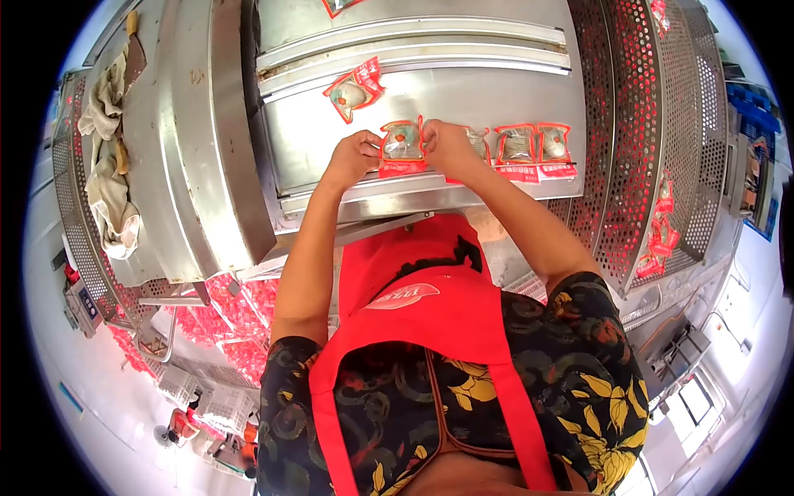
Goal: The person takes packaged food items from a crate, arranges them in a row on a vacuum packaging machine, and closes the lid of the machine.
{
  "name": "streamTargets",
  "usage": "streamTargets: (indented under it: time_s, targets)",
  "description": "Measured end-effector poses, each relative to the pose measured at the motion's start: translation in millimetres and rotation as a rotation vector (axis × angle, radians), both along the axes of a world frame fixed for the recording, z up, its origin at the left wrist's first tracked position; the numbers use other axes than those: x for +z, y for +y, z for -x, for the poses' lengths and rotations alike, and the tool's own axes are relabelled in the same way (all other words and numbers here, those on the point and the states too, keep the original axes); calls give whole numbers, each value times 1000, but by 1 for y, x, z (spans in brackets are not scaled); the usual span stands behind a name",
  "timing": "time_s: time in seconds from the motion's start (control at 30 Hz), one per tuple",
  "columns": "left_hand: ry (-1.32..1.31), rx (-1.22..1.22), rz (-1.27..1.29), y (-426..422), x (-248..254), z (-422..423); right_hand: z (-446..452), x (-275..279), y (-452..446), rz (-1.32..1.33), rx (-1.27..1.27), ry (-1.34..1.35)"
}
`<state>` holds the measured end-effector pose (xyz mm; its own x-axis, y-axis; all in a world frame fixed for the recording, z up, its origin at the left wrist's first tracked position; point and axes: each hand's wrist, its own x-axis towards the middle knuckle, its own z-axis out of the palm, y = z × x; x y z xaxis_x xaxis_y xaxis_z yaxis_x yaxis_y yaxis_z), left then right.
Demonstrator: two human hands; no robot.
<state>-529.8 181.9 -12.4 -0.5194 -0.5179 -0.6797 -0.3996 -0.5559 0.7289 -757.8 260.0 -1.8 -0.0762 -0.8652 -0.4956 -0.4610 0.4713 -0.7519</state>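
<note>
A clear packet with red edges [402,142] stands or lies at the near edge of the steel tray [306,140]. My left hand [357,155] pinches its left side, fingers closed. My right hand [447,147] has its fingers closed at the packet's right edge. Partly behind my right hand is another packet [478,145]. Further right, two more packets, one [516,145] and the other [553,144], sit side by side in the same row. A loose packet [351,93] lies tilted behind my left hand.
Metal rails [413,54] cross the tray's back, with part of another packet [337,5] beyond. Perforated metal baskets [633,124] stand at the right, red packets [662,240] inside. Cloths [107,190] and a knife lie on the left steel surface [178,149].
</note>
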Motion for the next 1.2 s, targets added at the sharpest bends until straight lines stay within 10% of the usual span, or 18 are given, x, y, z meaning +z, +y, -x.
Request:
streamTargets:
  time_s: [0.6,1.2]
  targets:
    - [77,102,23,12,13,7,4,26,4,-134,31,-99]
    - [-126,-72,371,21,12,17,-8,36,57,511,397,256]
